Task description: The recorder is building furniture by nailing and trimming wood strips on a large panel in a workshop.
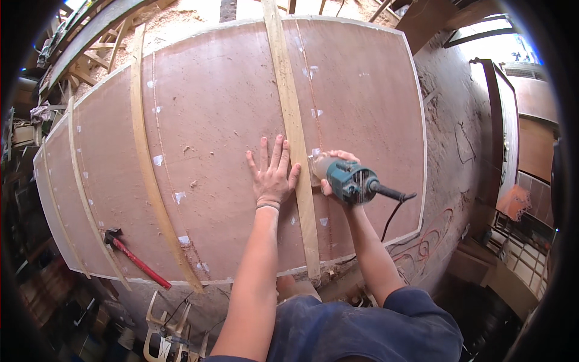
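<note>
A large reddish-brown plywood panel lies in front of me, with pale edges. My left hand rests flat on it with fingers spread, the thumb against a long wooden strip. On the strip's other side, my right hand is wrapped round the lower body of a teal trim router. The router stands on the panel beside the strip, its base and bit mostly hidden. A cut line with reddish dust runs from the router toward the panel's far edge.
Another strip and thinner ones cross the panel at left. A red-handled hammer lies near the front left edge. The router's black cord drops past the right side. An orange cable lies on the floor, and a plastic chair stands at front left.
</note>
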Motion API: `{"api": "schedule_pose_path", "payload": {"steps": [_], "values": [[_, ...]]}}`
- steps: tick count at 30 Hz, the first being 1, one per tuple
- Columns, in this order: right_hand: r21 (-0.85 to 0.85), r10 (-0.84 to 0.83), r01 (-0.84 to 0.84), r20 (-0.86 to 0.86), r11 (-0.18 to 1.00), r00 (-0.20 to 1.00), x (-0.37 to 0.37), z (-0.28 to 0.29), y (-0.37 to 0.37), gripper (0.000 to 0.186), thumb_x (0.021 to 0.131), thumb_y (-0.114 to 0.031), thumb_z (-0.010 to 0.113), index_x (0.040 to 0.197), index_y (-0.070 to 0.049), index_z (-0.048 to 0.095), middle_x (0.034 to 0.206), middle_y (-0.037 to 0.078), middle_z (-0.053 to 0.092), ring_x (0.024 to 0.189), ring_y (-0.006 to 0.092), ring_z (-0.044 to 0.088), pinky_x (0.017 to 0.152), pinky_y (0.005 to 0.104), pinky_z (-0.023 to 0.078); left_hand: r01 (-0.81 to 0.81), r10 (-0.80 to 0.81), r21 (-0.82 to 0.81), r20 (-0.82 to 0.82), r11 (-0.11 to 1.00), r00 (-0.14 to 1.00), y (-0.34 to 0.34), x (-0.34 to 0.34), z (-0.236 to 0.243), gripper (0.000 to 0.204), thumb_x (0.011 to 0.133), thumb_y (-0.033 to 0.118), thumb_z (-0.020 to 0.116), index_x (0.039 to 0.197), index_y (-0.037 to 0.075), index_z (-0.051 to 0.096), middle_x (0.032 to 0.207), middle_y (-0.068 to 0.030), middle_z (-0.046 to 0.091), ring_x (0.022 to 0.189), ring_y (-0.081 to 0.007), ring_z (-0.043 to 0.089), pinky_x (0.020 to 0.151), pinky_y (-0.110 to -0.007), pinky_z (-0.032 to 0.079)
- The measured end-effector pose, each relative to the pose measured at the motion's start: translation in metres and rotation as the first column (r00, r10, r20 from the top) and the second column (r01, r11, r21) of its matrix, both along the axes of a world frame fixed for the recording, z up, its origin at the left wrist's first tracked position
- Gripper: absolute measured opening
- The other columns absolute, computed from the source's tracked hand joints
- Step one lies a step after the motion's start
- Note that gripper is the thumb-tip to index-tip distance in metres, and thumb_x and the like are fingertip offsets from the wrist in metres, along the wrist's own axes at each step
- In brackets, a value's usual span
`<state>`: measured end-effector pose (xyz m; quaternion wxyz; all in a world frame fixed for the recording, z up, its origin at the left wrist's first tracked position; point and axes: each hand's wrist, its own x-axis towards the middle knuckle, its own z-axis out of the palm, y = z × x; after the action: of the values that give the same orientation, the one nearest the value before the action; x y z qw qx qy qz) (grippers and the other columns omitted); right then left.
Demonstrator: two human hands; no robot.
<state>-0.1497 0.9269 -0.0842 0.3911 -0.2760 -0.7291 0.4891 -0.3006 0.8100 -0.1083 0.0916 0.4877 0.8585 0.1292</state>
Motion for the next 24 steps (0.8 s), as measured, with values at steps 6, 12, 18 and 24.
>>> {"api": "schedule_pose_path", "payload": {"steps": [6, 12, 18, 24], "values": [[0.100, 0.027, -0.060, 0.308, 0.993, 0.951, -0.051, -0.035, 0.068, 0.050, 0.073, -0.032, 0.077, 0.115, -0.012, 0.057, 0.112, 0.009, 0.059, 0.111, 0.0213, 0.055, 0.093, 0.0445, 0.046, 0.004, -0.004, -0.030, -0.016, 1.000, 1.000, 0.003, -0.002, 0.006, 0.066, 0.097, 0.054, 0.040, 0.150, 0.015, 0.039, 0.161, 0.0029, 0.026, 0.151, -0.0270, 0.011, 0.117, -0.061, -0.001], [0.401, -0.228, 0.160, 0.128, 0.902, 0.965, -0.157, 0.002, 0.184, 0.044, 0.068, -0.037, 0.082, 0.096, -0.006, 0.068, 0.073, 0.006, 0.070, 0.063, 0.0216, 0.069, 0.063, 0.0360, 0.057, 0.011, -0.010, 0.014, -0.018, 1.000, 1.000, 0.011, 0.006, 0.000, 0.066, 0.098, 0.054, 0.039, 0.151, 0.017, 0.037, 0.161, 0.0032, 0.025, 0.151, -0.0256, 0.011, 0.117, -0.061, -0.001], [-0.190, 0.032, 0.011, 0.225, 0.982, 0.974, -0.138, 0.012, 0.148, 0.022, 0.078, -0.022, 0.077, 0.095, -0.007, 0.073, 0.083, 0.007, 0.074, 0.072, 0.0147, 0.070, 0.064, 0.0315, 0.057, 0.002, -0.002, 0.011, -0.079, 1.000, 0.997, 0.002, 0.001, -0.005, 0.066, 0.098, 0.055, 0.038, 0.152, 0.019, 0.035, 0.161, 0.0037, 0.025, 0.151, -0.0254, 0.011, 0.118, -0.061, 0.000], [0.417, -0.111, 0.007, 0.225, 0.909, 0.968, -0.028, 0.021, 0.035, 0.034, 0.067, -0.029, 0.081, 0.093, -0.012, 0.068, 0.089, 0.006, 0.070, 0.087, 0.0228, 0.068, 0.079, 0.0362, 0.055, -0.012, 0.016, 0.024, -0.144, 1.000, 0.989, -0.001, -0.002, -0.009, 0.064, 0.099, 0.055, 0.035, 0.153, 0.019, 0.034, 0.161, 0.0040, 0.026, 0.151, -0.0252, 0.013, 0.118, -0.060, 0.001]]}}
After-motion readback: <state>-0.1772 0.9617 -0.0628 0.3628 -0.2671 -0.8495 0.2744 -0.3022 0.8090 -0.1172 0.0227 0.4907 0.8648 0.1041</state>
